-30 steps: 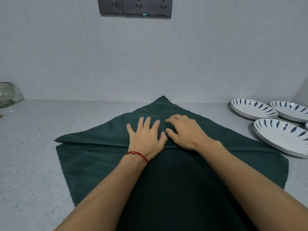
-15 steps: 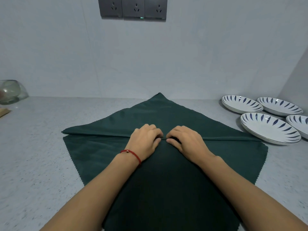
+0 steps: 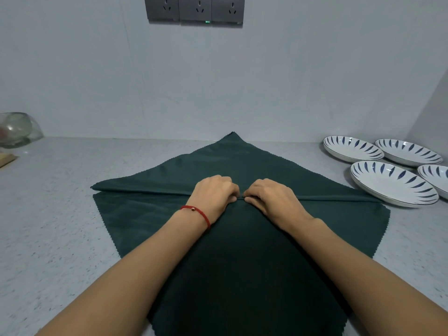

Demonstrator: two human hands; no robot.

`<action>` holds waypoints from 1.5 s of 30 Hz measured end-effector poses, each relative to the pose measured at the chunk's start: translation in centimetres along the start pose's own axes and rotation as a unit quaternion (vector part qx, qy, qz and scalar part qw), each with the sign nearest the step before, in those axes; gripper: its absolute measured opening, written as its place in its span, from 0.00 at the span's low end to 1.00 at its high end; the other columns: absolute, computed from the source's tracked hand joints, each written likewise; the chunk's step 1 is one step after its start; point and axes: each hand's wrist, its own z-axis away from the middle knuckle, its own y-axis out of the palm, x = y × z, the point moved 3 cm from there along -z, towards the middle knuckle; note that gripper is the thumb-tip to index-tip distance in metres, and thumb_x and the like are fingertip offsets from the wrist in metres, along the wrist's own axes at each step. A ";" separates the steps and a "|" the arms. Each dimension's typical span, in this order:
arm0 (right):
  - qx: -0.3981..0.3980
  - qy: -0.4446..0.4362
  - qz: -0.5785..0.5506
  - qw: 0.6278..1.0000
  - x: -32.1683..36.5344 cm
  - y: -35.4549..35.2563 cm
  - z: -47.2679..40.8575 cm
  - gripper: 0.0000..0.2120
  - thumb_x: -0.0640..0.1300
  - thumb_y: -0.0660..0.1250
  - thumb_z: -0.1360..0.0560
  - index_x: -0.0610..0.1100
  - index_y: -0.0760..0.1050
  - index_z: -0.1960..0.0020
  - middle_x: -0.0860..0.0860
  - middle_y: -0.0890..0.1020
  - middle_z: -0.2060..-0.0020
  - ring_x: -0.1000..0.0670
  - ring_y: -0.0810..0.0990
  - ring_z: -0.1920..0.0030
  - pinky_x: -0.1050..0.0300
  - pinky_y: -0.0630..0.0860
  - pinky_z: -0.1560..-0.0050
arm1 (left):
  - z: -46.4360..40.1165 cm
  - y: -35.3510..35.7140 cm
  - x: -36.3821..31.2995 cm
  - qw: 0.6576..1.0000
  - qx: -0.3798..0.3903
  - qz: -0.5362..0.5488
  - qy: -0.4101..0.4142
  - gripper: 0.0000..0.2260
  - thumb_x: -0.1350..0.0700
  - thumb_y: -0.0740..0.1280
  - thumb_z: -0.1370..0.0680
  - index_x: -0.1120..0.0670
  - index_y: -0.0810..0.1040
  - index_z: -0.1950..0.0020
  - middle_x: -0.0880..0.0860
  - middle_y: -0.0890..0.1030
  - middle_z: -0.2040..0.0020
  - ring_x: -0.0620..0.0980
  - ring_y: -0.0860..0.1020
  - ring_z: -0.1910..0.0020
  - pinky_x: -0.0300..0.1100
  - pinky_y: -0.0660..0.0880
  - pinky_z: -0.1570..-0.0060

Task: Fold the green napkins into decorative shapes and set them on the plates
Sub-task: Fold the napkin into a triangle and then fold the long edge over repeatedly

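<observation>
Head view shows the green napkin (image 3: pixel 242 238) spread as a diamond on the worktop (image 3: pixel 60 226), its far corner pointing at the wall and a folded ridge running left to right across its middle. Both hands sit at the centre of that ridge: the left hand (image 3: pixel 214 194) and the right hand (image 3: pixel 271 198) have their fingers curled, pinching the fold just beside each other, fingertips almost meeting. The ridge's long axis runs sideways out from under both hands, so neither is nearer to it. The plates (image 3: pixel 392 183) lie well apart to the right, closer to the right hand. A second earlier the left hand lay flat with spread fingers on the cloth; half a second ago both had curled onto the ridge, and now the pinch looks tighter.
</observation>
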 end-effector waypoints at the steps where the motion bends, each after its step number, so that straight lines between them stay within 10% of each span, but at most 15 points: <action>1: 0.000 0.002 0.003 1.000 0.1 0.0 0.1 0.09 0.53 0.61 0.17 0.54 0.80 0.46 0.57 0.78 0.52 0.51 0.75 0.50 0.45 0.78 0.57 | 0.0 0.0 -0.1 1.000 -0.003 -0.006 0.002 0.07 0.51 0.63 0.18 0.46 0.80 0.44 0.47 0.78 0.47 0.51 0.74 0.44 0.43 0.62 0.59; 22: 0.031 -0.004 0.085 0.996 -0.3 -1.4 -0.2 0.08 0.51 0.59 0.17 0.47 0.73 0.45 0.52 0.75 0.51 0.48 0.73 0.50 0.51 0.72 0.54 | -0.4 1.1 -0.6 0.998 -0.056 -0.024 -0.012 0.06 0.60 0.62 0.19 0.50 0.76 0.47 0.48 0.76 0.50 0.51 0.73 0.49 0.44 0.61 0.63; 27: 0.019 -0.022 0.176 0.984 -1.5 -1.9 0.8 0.06 0.44 0.57 0.17 0.45 0.72 0.49 0.51 0.74 0.56 0.46 0.74 0.55 0.50 0.73 0.60 | 0.1 1.8 0.6 0.998 -0.034 0.058 -0.013 0.07 0.60 0.61 0.18 0.53 0.76 0.44 0.50 0.76 0.48 0.51 0.71 0.45 0.50 0.74 0.55; 45: 0.020 -0.079 0.337 0.938 -1.1 -3.6 5.2 0.19 0.29 0.76 0.44 0.43 0.70 0.63 0.49 0.69 0.68 0.48 0.65 0.70 0.55 0.53 0.75 | 4.0 -0.2 1.9 0.997 -0.064 0.027 0.045 0.07 0.60 0.64 0.19 0.54 0.82 0.51 0.52 0.79 0.55 0.57 0.76 0.56 0.51 0.74 0.55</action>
